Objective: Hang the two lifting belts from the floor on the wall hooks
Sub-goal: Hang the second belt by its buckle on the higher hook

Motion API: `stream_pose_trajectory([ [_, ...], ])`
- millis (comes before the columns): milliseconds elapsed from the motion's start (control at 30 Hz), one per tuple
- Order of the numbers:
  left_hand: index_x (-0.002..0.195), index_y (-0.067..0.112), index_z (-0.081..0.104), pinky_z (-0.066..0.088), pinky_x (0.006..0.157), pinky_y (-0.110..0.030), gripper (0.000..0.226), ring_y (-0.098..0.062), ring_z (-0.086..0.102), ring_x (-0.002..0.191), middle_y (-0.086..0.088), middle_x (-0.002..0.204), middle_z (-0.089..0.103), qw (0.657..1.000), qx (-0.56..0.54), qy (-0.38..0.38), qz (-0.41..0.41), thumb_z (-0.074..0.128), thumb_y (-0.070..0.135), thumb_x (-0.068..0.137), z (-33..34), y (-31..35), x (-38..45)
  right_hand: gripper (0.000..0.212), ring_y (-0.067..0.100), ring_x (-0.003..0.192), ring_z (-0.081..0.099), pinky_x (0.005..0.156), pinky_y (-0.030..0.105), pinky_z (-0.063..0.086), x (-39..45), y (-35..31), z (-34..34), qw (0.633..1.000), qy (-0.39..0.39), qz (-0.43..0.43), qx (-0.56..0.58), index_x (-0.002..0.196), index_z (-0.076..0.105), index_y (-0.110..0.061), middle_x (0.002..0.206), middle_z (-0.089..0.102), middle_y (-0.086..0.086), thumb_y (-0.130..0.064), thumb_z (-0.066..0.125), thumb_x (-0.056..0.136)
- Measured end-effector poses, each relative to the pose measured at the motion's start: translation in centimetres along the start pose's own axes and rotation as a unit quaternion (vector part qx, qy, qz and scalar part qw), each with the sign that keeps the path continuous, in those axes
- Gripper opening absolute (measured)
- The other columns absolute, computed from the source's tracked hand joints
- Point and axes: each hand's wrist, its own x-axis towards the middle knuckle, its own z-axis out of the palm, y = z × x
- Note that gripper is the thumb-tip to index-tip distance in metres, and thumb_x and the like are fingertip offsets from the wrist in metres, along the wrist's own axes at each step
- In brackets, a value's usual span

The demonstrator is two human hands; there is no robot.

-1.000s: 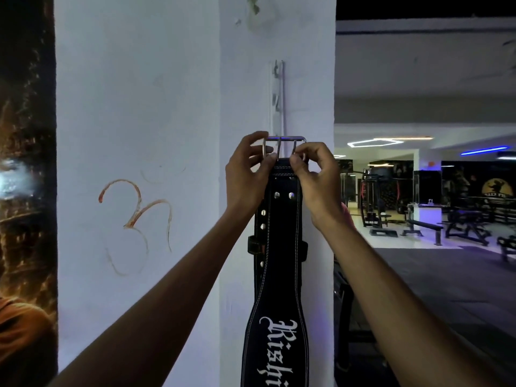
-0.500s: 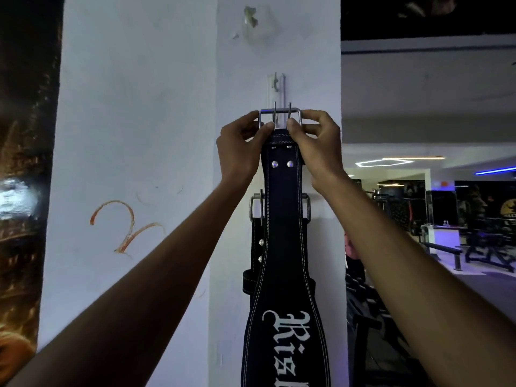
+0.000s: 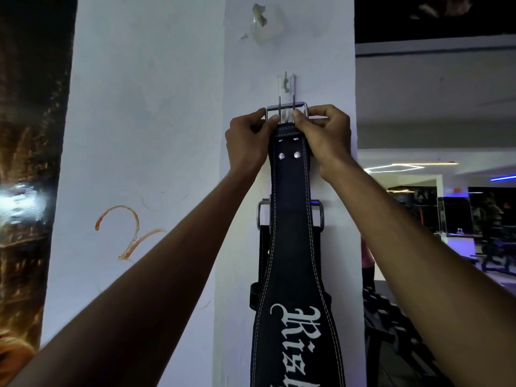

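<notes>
**Belt buckle held up at the wall hook**

A white pillar (image 3: 150, 135) filled the view. Against its front face hung a black lifting belt (image 3: 290, 247) with white lettering, raised high. Behind it a second belt (image 3: 264, 255) hung lower on the pillar, its metal buckle showing at either side. The left hand (image 3: 245, 141) and right hand (image 3: 325, 135) each had a closed grip on the front belt's top end, pinching the steel buckle (image 3: 287, 107) just below the white wall hook (image 3: 285, 83).
</notes>
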Motion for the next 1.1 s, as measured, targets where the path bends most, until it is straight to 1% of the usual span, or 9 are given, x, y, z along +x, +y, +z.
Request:
stream_pose_trajectory([
  [200,0.117,0.016,0.077,0.060,0.093,-0.050,0.059,-0.024,0.075,0.104,-0.001,0.094,0.081,1.000,0.004,-0.021,0.000,0.069,0.056,0.074,0.0,-0.4,0.8,0.035,0.017,0.082,0.074,0.083,0.046,0.060,0.0,0.1,-0.1,1.000,-0.003,0.015,0.004,0.091,0.069,-0.023,0.085,0.076,0.000,-0.049,0.077,0.068],
  [367,0.126,0.012,0.072,0.058,0.098,-0.045,0.053,-0.017,0.075,0.105,-0.001,0.102,0.081,1.000,-0.006,-0.014,-0.012,0.074,0.042,0.082,-0.1,-0.3,0.3,0.033,0.015,0.082,0.073,0.081,0.046,0.061,-0.4,0.4,-0.4,1.000,-0.003,0.015,-0.022,0.081,0.067,-0.025,0.083,0.076,-0.003,-0.054,0.076,0.068],
  [633,0.119,0.017,0.076,0.060,0.094,-0.047,0.063,-0.017,0.077,0.099,0.002,0.094,0.082,0.999,-0.014,-0.031,-0.041,0.073,0.056,0.069,-0.5,-0.9,-0.2,0.033,0.015,0.082,0.072,0.081,0.042,0.060,-1.2,0.6,-0.6,0.998,-0.002,0.014,-0.062,0.083,0.070,-0.019,0.083,0.075,-0.002,-0.050,0.076,0.073],
  [800,0.121,0.016,0.074,0.060,0.092,-0.050,0.057,-0.020,0.077,0.096,0.000,0.092,0.081,0.999,-0.011,-0.024,-0.039,0.075,0.049,0.074,-0.5,-0.8,-0.8,0.030,0.012,0.083,0.072,0.084,0.041,0.058,-2.1,0.6,-0.7,0.998,0.004,0.010,-0.068,0.079,0.067,-0.024,0.082,0.075,-0.006,-0.053,0.075,0.074],
  [900,0.104,0.012,0.078,0.060,0.085,-0.042,0.049,-0.021,0.072,0.078,-0.008,0.079,0.077,0.999,0.000,-0.030,-0.030,0.074,0.052,0.076,-0.4,-0.5,-0.9,0.042,0.013,0.083,0.072,0.081,0.038,0.059,-2.1,0.2,-1.0,0.993,0.014,0.006,-0.115,0.089,0.070,-0.023,0.084,0.076,-0.006,-0.061,0.072,0.071],
  [967,0.083,0.004,0.073,0.046,0.066,-0.034,0.051,-0.019,0.049,0.060,-0.009,0.062,0.058,0.999,0.024,-0.035,-0.026,0.073,0.055,0.078,-0.3,-0.2,-0.8,0.045,0.013,0.084,0.071,0.079,0.033,0.057,-2.1,-0.2,-1.1,0.989,0.019,-0.005,-0.149,0.092,0.071,-0.022,0.084,0.075,-0.008,-0.062,0.071,0.072],
  [1000,0.076,0.002,0.068,0.039,0.062,-0.033,0.053,-0.018,0.042,0.058,-0.004,0.059,0.050,0.998,0.034,-0.033,-0.033,0.073,0.055,0.078,-0.2,-0.1,-0.7,0.044,0.013,0.085,0.071,0.079,0.032,0.056,-2.1,-0.5,-1.2,0.987,0.021,-0.009,-0.159,0.092,0.071,-0.021,0.083,0.074,-0.009,-0.061,0.071,0.073],
  [1033,0.071,0.004,0.065,0.039,0.062,-0.031,0.052,-0.017,0.041,0.058,0.000,0.059,0.047,0.998,0.042,-0.026,-0.046,0.074,0.055,0.077,0.0,0.0,-0.5,0.044,0.013,0.086,0.070,0.080,0.032,0.056,-2.0,-0.7,-1.2,0.986,0.023,-0.012,-0.164,0.091,0.072,-0.021,0.082,0.073,-0.010,-0.061,0.071,0.073],
  [1100,0.070,0.011,0.067,0.053,0.069,-0.030,0.047,-0.017,0.052,0.060,0.002,0.061,0.058,0.996,0.044,-0.013,-0.072,0.076,0.057,0.071,0.1,0.5,-0.2,0.043,0.015,0.086,0.070,0.081,0.033,0.056,-1.7,-1.0,-1.1,0.986,0.026,-0.006,-0.162,0.088,0.072,-0.020,0.081,0.072,-0.010,-0.060,0.073,0.070],
])
